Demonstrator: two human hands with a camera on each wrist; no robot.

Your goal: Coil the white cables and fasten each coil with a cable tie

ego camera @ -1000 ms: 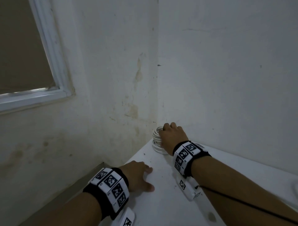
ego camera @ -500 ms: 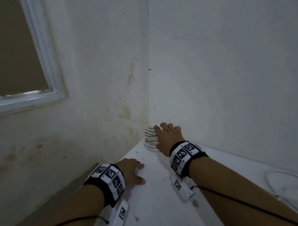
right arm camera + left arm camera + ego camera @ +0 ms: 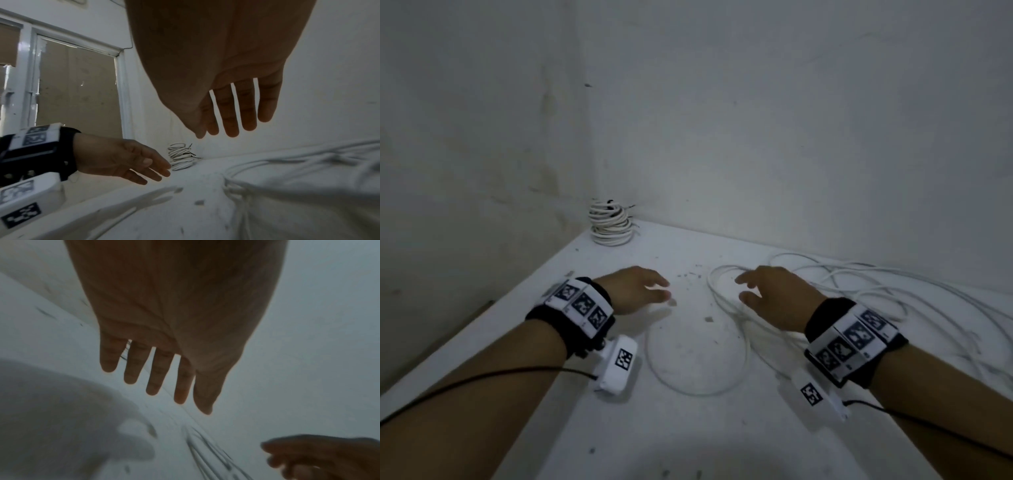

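Note:
A stack of coiled white cables with black ties sits in the far corner of the white table, also seen as the stack of coils. Loose white cable sprawls over the table's right half in wide loops, seen low as loose cable. My left hand hovers over bare table left of the loops, fingers straight, holding nothing. My right hand hovers just above the loose cable, fingers spread and relaxed, gripping nothing. In the wrist views the left hand and the right hand show empty palms.
Two stained white walls meet at the corner behind the coils. A window with a white frame is on the left wall. The table's left edge drops off beside my left forearm. Small bits of debris lie between my hands.
My right hand let go of the coil stack in the corner and drew back over the loose cable. My left hand lifted off the table. My head turned right and down.

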